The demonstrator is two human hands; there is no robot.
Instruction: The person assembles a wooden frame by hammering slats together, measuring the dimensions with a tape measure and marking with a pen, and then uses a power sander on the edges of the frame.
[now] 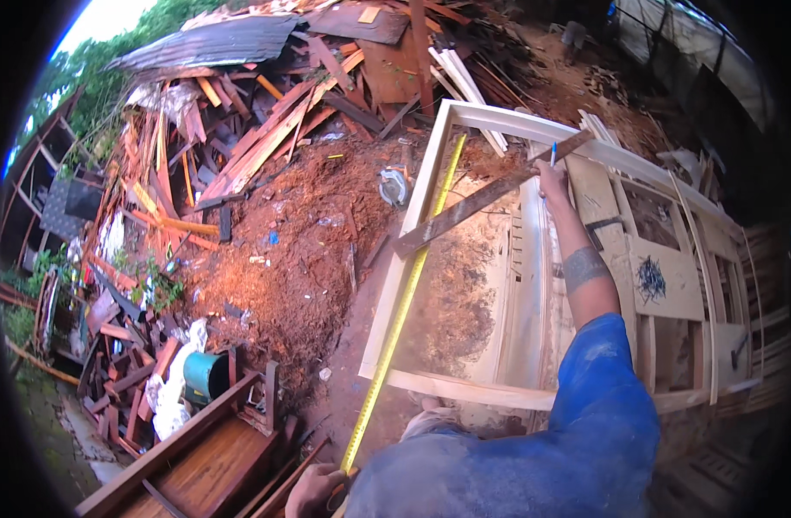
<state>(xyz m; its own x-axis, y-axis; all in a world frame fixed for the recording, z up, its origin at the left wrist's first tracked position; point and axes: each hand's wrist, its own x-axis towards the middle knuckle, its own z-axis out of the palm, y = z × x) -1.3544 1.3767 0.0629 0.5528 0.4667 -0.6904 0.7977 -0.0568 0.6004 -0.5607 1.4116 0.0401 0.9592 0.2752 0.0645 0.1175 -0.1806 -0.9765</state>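
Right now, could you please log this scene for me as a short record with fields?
Place: outdoor yard with scrap wood pile
Left hand: holds the near end of a yellow tape
Tape: stretched along the frame
Right hand: holds a blue pen, rests on a dark ruler
Ruler: laid slantwise across the frame
Ground: red sawdust

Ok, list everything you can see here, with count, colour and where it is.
wooden frame: one, pale, centre-right, lying flat
tape measure: one, yellow, stretched along the frame's left rail
dark strip: one, brown, slanting across the frame's top
pen: one, blue, at the right hand
circular saw: one, grey, left of the frame
sawdust heap: one, reddish, centre
scrap wood pile: many boards, brown, upper left
bucket: one, teal, lower left
left hand: bottom edge, holding the tape
right hand: on the dark strip, holding the pen
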